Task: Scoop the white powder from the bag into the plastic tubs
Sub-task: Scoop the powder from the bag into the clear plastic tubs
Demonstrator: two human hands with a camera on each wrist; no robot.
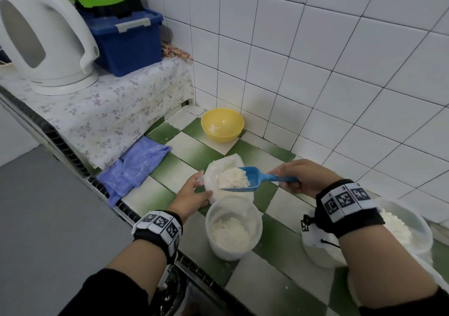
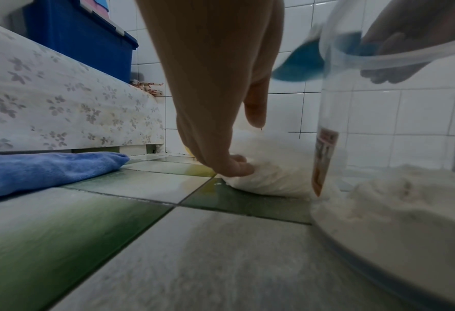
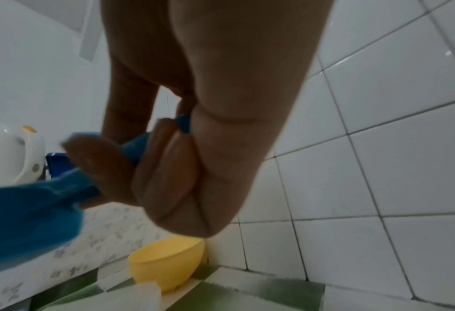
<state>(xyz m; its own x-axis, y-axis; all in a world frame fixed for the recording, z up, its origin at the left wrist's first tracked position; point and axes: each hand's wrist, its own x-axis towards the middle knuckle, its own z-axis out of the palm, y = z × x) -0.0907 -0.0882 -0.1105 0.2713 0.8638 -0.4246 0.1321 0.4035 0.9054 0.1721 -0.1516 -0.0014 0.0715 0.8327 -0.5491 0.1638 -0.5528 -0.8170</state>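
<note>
White powder heaps my blue scoop, gripped in my right hand over the bag; my left hand pinches the bag. Next, tip it into the near tub on the bench.

Blue scoop heaped with white powder hovers over open bag, behind part-filled tub.

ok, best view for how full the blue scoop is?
Head: the blue scoop shows from above, heaped with white powder. Left wrist sees only its blurred underside through the tub wall; right wrist sees the handle and underside, no powder.
</note>
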